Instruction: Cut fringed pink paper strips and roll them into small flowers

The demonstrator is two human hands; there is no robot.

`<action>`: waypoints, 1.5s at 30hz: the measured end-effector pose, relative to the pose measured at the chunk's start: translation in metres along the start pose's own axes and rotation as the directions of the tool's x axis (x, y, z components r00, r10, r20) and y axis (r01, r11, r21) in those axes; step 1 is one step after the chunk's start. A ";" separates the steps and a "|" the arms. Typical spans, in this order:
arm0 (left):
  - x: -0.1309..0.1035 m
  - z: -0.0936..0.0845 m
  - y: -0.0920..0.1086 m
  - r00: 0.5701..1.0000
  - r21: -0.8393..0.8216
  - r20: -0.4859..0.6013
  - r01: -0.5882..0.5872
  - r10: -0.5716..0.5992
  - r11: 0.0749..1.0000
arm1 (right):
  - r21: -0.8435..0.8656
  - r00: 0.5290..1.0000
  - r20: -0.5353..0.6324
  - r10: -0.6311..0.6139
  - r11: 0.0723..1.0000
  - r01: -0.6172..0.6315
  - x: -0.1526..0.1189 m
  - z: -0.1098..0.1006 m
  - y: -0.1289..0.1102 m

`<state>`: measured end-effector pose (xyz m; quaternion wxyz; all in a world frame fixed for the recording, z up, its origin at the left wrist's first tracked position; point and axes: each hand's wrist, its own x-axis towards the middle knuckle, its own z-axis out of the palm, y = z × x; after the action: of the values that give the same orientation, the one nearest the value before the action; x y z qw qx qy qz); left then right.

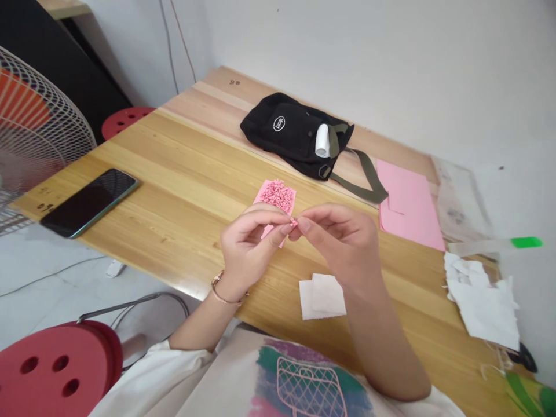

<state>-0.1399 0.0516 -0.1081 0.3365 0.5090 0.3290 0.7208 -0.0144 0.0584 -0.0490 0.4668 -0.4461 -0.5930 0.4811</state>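
Between my fingertips, above the table, is a small curled bit of pink paper [294, 222]. My left hand [251, 238] pinches it from the left, thumb against forefinger. From the other side my right hand [343, 234] pinches the same bit, so the fingertips of both hands nearly meet. Just beyond my hands, a pile of small pink paper curls [277, 196] sits on a pink paper sheet [292, 202], partly hidden by my left hand. Two white paper squares [324, 296] overlap on the table beside my right forearm.
On the wooden table [182, 174] lie a phone [89, 202] at left, a black bag [295, 130] at the back, pink sheets [410, 202] and torn white paper [482, 301] at right. A fan [39, 110] and red stools [56, 370] stand on the left.
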 end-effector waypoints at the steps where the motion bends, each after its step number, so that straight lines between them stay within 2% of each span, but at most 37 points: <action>1: 0.000 0.001 0.000 1.000 0.002 0.002 -0.006 0.006 1.000 | 0.006 1.000 -0.005 0.000 1.000 0.000 -0.001 -0.001 0.000; 7: -0.001 0.006 0.003 1.000 -0.014 -0.004 0.002 -0.002 1.000 | 0.062 0.999 -0.035 -0.038 0.997 0.040 -0.004 -0.002 0.002; 13: -0.002 0.009 0.007 1.000 0.028 0.000 -0.017 0.017 0.999 | 0.025 0.996 -0.069 -0.064 0.998 0.066 -0.007 -0.004 0.001; 26: 0.001 0.007 0.015 0.995 0.064 0.083 -0.058 0.053 0.996 | -0.099 0.995 -0.009 -0.095 0.991 0.094 -0.011 -0.013 -0.004; 32: 0.001 0.008 0.017 0.993 0.030 0.104 -0.052 0.049 0.998 | -0.113 0.996 0.002 -0.091 0.989 0.091 -0.013 -0.014 -0.007; 40: -0.001 0.008 0.016 0.997 0.012 0.075 -0.020 0.019 1.000 | -0.078 0.997 -0.037 -0.074 0.994 0.071 -0.014 -0.011 -0.005; 45: -0.003 0.002 0.013 0.998 0.022 0.053 0.026 -0.027 0.999 | -0.037 0.999 -0.008 -0.052 0.998 0.052 -0.009 -0.011 0.001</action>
<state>-0.1386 0.0423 -0.0989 0.3493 0.5273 0.3343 0.6987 -0.0022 0.0508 -0.0499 0.4735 -0.4409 -0.6112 0.4559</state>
